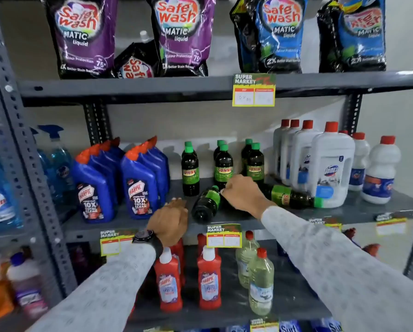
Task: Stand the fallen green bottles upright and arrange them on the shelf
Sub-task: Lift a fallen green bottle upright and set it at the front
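Grey metal shelf [358, 213], two fallen green bottles [204, 204], white wall [392, 121].

One head-worn view faces the grey shelf [138, 88] close up, angled slightly downward, sleeves entering from 6 o'clock

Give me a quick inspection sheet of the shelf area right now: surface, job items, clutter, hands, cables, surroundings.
Surface: grey metal middle shelf, stocked across its width.
Job's things: six upright green bottles in three pairs at the back; one fallen bottle lying with its base toward the front edge; a second fallen bottle lying sideways against a big white jug.
Clutter: blue toilet cleaner bottles at left, white bottles at right.
Grippers: right hand on the near fallen bottle's neck; left hand at the shelf edge, empty.
Cables: nothing seen.
Surroundings: detergent pouches above, red bottles below, price tags.
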`<control>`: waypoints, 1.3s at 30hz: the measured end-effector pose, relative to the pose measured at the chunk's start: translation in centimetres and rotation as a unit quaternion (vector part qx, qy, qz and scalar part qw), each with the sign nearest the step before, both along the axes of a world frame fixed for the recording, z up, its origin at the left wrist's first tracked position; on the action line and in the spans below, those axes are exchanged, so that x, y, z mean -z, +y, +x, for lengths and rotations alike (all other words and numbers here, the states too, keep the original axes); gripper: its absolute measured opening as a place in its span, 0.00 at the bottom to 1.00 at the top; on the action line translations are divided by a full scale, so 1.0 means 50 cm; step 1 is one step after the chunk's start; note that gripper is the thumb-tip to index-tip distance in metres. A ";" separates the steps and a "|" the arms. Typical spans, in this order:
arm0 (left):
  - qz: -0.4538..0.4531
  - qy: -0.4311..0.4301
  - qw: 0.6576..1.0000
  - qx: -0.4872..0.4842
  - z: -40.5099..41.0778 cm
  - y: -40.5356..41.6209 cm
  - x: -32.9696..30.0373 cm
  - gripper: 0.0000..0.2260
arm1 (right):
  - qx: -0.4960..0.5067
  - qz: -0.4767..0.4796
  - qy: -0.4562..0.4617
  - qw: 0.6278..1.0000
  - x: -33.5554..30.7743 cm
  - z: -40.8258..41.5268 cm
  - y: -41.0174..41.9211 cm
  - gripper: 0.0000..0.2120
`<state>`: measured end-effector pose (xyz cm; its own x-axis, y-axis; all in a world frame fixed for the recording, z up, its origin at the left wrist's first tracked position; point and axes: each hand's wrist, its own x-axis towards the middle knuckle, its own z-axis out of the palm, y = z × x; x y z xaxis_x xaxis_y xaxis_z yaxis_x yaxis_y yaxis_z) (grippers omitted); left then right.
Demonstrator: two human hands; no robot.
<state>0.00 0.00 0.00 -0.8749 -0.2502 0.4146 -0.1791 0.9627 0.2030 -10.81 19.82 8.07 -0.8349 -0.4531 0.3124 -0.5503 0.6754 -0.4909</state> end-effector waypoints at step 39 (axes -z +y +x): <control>-0.066 -0.019 0.997 -0.029 -0.034 -0.038 0.078 0.28 | -0.057 -0.273 0.043 0.959 0.121 -0.034 -0.141 0.29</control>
<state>-1.70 -1.91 -3.89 -0.8759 -0.2466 0.4146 -0.2404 0.9683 0.0681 -12.49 12.75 2.03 -0.7501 -0.2892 0.5948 -0.6597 0.2638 -0.7037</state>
